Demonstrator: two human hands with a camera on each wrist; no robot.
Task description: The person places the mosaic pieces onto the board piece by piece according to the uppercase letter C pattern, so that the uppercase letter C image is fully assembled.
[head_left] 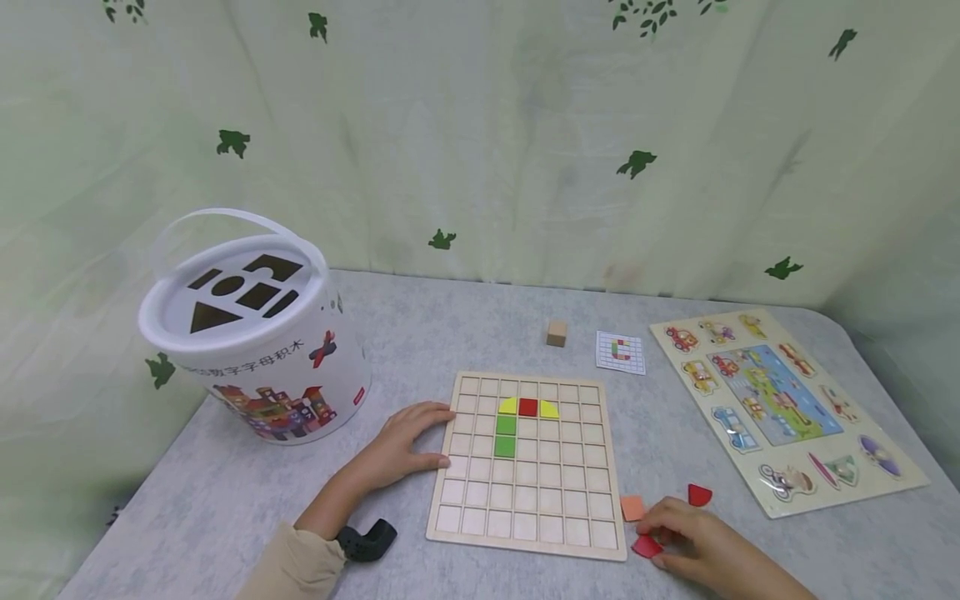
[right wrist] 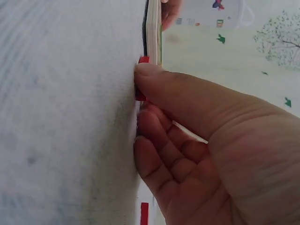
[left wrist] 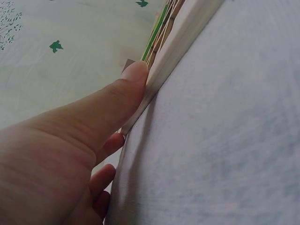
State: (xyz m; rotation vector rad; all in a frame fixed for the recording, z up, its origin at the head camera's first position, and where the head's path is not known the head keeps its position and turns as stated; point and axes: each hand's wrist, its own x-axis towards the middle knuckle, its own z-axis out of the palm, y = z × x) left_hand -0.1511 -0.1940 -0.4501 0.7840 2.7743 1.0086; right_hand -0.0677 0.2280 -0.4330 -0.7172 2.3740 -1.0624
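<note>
A wooden grid board (head_left: 536, 479) lies on the table before me. Toward its back, a red square tile (head_left: 528, 407) sits between two yellow quarter-round tiles (head_left: 549, 409), with two green square tiles (head_left: 506, 436) in a column below the left one. My left hand (head_left: 401, 446) rests at the board's left edge, thumb and fingertips against the frame. By the front right corner, my right hand (head_left: 693, 542) pinches a red quarter-round tile (head_left: 646, 547) low at the table; the thumb covers part of it in the right wrist view. An orange square tile (head_left: 632, 508) lies just beyond those fingers.
Another red quarter-round tile (head_left: 700, 495) lies behind my right hand. A pattern card (head_left: 620, 352) and a small wooden cube (head_left: 557, 333) are past the board. At right lies a picture puzzle (head_left: 787, 408); at left stands a white bucket (head_left: 255, 358) with a shape-hole lid.
</note>
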